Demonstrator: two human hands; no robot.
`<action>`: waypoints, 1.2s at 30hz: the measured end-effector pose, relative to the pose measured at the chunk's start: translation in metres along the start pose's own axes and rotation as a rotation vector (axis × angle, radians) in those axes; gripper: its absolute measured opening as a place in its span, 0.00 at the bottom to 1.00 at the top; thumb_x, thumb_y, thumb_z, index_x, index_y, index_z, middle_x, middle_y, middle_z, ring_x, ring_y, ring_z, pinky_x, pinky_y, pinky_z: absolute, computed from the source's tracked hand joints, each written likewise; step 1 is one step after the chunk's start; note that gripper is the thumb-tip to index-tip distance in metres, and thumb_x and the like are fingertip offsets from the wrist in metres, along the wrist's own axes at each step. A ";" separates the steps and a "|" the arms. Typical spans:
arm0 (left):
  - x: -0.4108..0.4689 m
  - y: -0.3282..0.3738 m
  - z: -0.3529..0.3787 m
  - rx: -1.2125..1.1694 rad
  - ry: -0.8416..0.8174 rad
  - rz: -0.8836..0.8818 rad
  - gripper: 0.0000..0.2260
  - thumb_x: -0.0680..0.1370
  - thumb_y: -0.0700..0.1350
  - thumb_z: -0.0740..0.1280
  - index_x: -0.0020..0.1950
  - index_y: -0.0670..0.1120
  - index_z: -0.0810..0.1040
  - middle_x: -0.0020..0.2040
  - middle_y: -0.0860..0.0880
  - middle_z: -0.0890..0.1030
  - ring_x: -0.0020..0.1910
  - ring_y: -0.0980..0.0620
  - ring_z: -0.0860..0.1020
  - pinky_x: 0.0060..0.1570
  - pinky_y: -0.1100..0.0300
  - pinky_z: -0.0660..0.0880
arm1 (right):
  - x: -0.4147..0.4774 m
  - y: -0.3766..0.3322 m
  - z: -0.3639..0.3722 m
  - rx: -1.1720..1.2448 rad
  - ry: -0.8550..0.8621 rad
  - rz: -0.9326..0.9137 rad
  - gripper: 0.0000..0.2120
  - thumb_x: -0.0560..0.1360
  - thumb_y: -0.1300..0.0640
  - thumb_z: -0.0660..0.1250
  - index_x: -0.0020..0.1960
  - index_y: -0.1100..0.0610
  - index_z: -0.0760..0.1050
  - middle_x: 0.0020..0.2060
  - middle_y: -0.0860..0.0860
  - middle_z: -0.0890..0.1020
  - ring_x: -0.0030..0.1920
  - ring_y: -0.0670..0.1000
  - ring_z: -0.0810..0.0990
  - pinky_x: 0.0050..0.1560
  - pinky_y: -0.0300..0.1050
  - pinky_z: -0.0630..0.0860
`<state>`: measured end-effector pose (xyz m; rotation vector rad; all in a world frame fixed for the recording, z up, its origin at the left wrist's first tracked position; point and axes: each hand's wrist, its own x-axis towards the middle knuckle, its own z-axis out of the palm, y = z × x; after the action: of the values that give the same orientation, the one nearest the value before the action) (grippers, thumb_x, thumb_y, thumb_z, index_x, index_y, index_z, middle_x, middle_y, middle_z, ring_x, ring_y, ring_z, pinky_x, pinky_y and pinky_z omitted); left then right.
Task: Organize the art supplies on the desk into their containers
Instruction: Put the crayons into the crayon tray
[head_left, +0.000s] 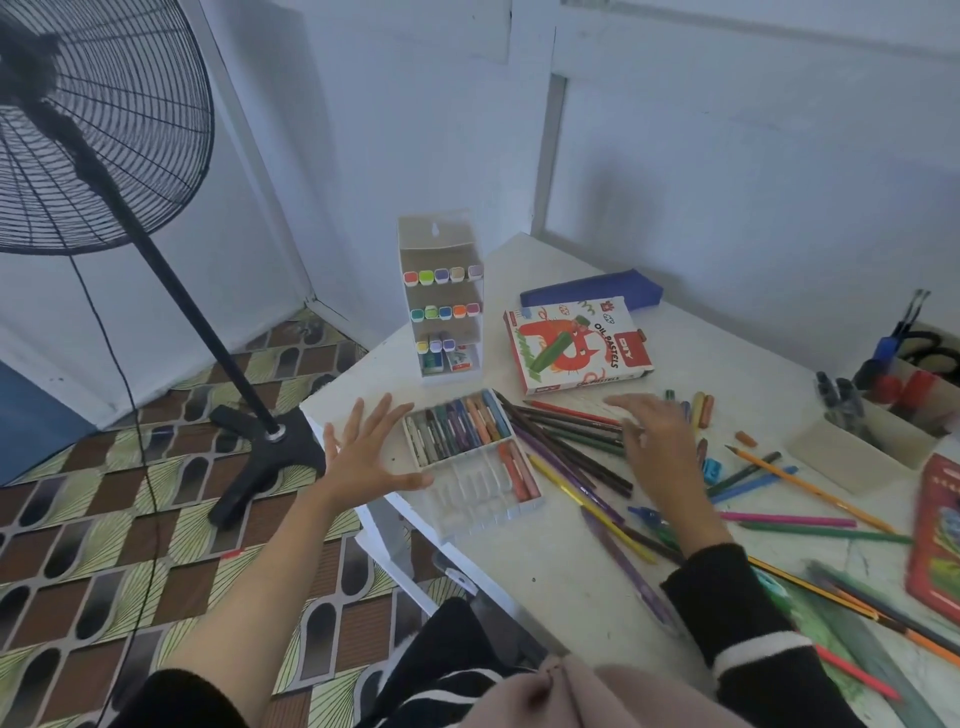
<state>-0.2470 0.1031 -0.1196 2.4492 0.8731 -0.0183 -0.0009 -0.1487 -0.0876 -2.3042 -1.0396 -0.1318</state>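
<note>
A clear plastic pastel tray lies near the desk's left edge, its far row full of oil pastels and two more pastels at its right end. My left hand hovers open, fingers spread, just left of the tray. My right hand is open, palm down, over scattered coloured pencils. A few loose pastels lie beyond its fingers. The oil pastels box rests behind the tray.
A tiered marker stand and a blue pencil case stand at the back. A compartment organizer with pens and scissors sits right. A red tin lies at the right edge. A standing fan is left of the white desk.
</note>
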 end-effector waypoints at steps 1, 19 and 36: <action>0.000 0.000 0.000 0.000 0.000 0.001 0.51 0.51 0.84 0.54 0.71 0.70 0.46 0.75 0.63 0.38 0.73 0.55 0.30 0.68 0.41 0.28 | 0.008 0.011 -0.005 -0.084 -0.030 0.099 0.16 0.75 0.66 0.63 0.60 0.53 0.77 0.57 0.53 0.78 0.60 0.56 0.71 0.59 0.48 0.67; 0.001 -0.001 0.001 0.003 0.015 0.006 0.50 0.52 0.83 0.55 0.71 0.70 0.47 0.75 0.64 0.39 0.73 0.56 0.31 0.67 0.41 0.28 | 0.010 0.025 -0.016 -0.154 0.027 0.337 0.07 0.72 0.56 0.71 0.48 0.57 0.81 0.49 0.56 0.80 0.56 0.58 0.73 0.55 0.55 0.72; -0.001 0.001 0.001 -0.020 0.023 -0.004 0.52 0.50 0.84 0.53 0.71 0.70 0.48 0.76 0.63 0.41 0.73 0.56 0.32 0.68 0.41 0.29 | -0.008 -0.100 0.030 0.163 -0.567 0.160 0.11 0.71 0.57 0.72 0.53 0.57 0.80 0.39 0.50 0.80 0.41 0.48 0.78 0.51 0.45 0.78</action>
<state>-0.2466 0.1017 -0.1194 2.4341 0.8837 0.0170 -0.0813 -0.0856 -0.0666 -2.3093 -1.0701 0.6808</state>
